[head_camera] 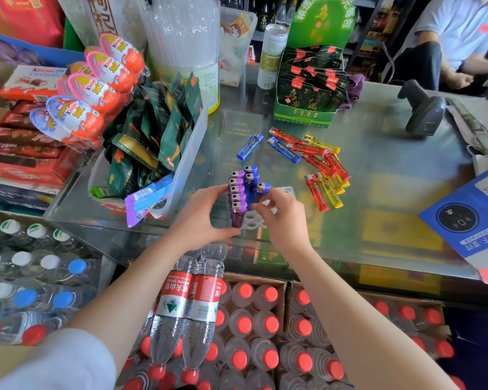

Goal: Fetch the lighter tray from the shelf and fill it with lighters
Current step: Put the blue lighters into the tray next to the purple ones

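Lighters are being stood upright in the tray (pixel 250 224), a pale plastic rack with round holes that sits near the front edge of the glass surface (pixel 378 220). A row of purple lighters (pixel 237 198) fills the tray's left side, with a few blue lighters (pixel 251 182) standing just to their right; the holes nearest the camera are seen unfilled, so the filling is judged to be partly done. The left hand (pixel 202 218) is curled against the purple row, apparently to steady the tray and keep the standing lighters from tipping. The right hand (pixel 282 212) is pinched around one blue lighter (pixel 261 192), held head up, seemingly so it can be seated in a hole. The supply is spread flat farther back and to the right: one loose blue lighter (pixel 250 146), red lighters (pixel 319 161) and yellow lighters (pixel 334 192), kept within easy reach of the right hand.
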Demonstrator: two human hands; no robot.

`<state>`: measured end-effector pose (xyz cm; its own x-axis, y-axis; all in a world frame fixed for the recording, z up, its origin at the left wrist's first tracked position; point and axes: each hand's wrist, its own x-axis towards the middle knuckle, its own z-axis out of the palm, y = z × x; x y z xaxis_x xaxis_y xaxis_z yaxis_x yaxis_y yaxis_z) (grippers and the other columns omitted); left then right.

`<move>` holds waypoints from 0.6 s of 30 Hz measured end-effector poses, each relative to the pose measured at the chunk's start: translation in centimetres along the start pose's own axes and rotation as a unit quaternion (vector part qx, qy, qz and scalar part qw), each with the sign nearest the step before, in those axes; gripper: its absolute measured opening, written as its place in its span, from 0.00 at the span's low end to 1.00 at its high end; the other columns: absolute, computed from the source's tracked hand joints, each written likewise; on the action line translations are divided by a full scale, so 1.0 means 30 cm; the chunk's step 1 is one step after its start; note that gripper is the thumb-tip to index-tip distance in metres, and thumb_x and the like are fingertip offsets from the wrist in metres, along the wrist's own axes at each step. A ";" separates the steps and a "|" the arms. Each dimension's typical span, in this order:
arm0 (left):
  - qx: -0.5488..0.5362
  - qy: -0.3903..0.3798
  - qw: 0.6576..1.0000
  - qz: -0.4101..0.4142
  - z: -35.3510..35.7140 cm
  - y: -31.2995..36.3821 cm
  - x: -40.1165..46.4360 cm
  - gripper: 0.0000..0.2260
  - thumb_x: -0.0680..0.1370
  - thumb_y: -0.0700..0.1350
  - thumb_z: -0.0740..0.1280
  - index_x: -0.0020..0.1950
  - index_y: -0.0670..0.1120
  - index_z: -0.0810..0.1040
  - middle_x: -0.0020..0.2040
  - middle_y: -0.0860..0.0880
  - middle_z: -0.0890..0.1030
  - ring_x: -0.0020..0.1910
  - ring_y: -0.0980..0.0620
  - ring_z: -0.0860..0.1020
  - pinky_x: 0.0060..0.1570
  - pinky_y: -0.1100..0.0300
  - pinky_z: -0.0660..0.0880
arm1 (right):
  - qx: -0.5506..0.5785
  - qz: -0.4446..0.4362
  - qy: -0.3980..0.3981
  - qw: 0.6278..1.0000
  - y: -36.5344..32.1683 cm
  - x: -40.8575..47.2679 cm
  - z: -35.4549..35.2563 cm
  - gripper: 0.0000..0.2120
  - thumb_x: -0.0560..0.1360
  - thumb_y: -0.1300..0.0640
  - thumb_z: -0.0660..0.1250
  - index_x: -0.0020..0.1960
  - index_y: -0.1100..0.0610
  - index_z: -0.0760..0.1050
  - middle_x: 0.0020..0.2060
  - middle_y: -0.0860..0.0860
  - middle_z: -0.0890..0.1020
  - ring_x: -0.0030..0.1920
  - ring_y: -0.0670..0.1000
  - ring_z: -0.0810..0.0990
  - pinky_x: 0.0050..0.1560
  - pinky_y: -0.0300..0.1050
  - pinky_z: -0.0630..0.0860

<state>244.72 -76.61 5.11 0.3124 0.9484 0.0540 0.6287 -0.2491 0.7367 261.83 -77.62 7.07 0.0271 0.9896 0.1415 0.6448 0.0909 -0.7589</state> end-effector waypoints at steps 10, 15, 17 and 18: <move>-0.030 0.001 1.000 -0.009 -0.005 0.009 0.008 0.32 0.62 0.55 0.76 0.63 0.52 0.69 0.58 0.55 0.74 0.59 0.53 0.71 0.58 0.56 0.66 | -0.187 -0.123 -0.019 0.974 0.011 0.034 0.003 0.07 0.71 0.60 0.69 0.40 0.64 0.75 0.36 0.59 0.81 0.41 0.60 0.75 0.36 0.46 0.66; -0.007 0.016 1.000 -0.013 0.004 0.018 0.007 0.32 0.63 0.52 0.76 0.64 0.50 0.69 0.59 0.50 0.76 0.60 0.50 0.71 0.56 0.56 0.66 | -0.185 -0.070 -0.120 0.973 0.019 0.068 -0.043 0.10 0.73 0.57 0.67 0.52 0.58 0.76 0.48 0.52 0.82 0.47 0.52 0.75 0.50 0.47 0.71; 0.017 0.029 0.999 -0.015 0.012 0.023 0.007 0.32 0.63 0.52 0.76 0.64 0.50 0.69 0.58 0.48 0.77 0.59 0.49 0.71 0.55 0.54 0.67 | -0.121 -0.060 -0.104 0.985 0.035 0.096 -0.072 0.10 0.75 0.62 0.63 0.55 0.59 0.75 0.50 0.54 0.81 0.46 0.50 0.76 0.51 0.47 0.75; 0.025 0.033 0.999 -0.016 0.014 0.027 0.007 0.32 0.63 0.52 0.76 0.63 0.49 0.69 0.58 0.48 0.77 0.59 0.48 0.72 0.54 0.54 0.68 | -0.103 -0.056 -0.066 0.991 0.050 0.116 -0.082 0.10 0.76 0.63 0.60 0.55 0.61 0.75 0.50 0.56 0.81 0.46 0.52 0.78 0.50 0.46 0.75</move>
<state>245.60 -76.70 5.42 0.2448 0.9665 0.0773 0.6733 -0.2268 0.7037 264.77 -74.30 7.99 -0.1452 0.9817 0.1235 0.7803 0.1903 -0.5958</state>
